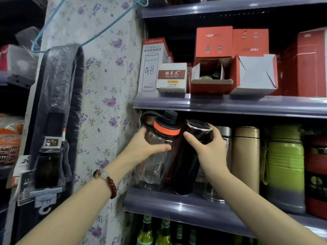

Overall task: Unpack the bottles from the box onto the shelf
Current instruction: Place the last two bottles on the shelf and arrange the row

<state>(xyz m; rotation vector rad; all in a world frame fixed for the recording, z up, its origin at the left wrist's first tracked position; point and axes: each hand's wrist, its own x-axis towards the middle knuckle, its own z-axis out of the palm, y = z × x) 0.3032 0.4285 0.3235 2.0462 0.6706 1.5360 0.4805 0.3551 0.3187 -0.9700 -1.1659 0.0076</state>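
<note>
A clear smoky bottle (155, 167) with an orange band and black cap leans at the left end of the middle shelf (177, 206). My left hand (145, 147) wraps around its upper body. Beside it on the right stands a tall black bottle (187, 167) in clear plastic wrap, tilted slightly left. My right hand (208, 147) grips it just below the top. Both bottles rest on the shelf and touch each other. No source box shows in the head view.
Right of the black bottle stand a glass flask (226, 138), a gold flask (246, 156), a green jug (285, 165) and a red one (316, 174). The shelf above holds red and white cartons (214, 75). A floral wall (106, 85) lies left; green bottles (162, 230) sit below.
</note>
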